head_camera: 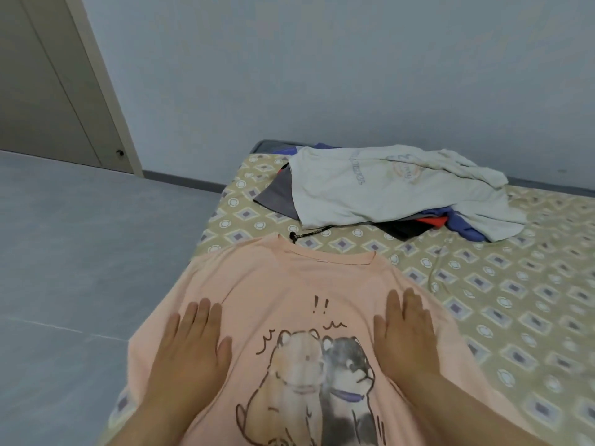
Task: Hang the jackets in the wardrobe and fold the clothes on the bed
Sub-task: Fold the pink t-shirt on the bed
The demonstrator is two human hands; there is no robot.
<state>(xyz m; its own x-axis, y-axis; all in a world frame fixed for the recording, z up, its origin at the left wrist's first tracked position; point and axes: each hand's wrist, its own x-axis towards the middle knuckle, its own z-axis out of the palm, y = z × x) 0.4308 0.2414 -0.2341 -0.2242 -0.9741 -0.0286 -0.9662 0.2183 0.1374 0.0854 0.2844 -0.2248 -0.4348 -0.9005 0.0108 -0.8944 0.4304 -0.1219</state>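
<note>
T-shirt point(289, 278) hem cropped, white top point(386, 194) lettering unreadable

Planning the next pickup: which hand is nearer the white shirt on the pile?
Right. The right hand rests flat on the pink T-shirt, on the near side of the white shirt; the left hand rests further left, farther off.

One pink T-shirt point(289, 284) lies spread, printed with two cartoon animals; two hands lie flat on it, the left hand point(190, 342) and the right hand point(402, 329); beneath it, one bed point(515, 317); beyond its collar, one heap: one white garment point(370, 191) on top, one grey piece point(277, 197), one blue piece point(467, 230), one red piece point(434, 222) and one black piece point(405, 231) showing beneath, any more hidden; one black cord point(309, 234) just beyond the collar; one door point(42, 91) far to its left.
</note>
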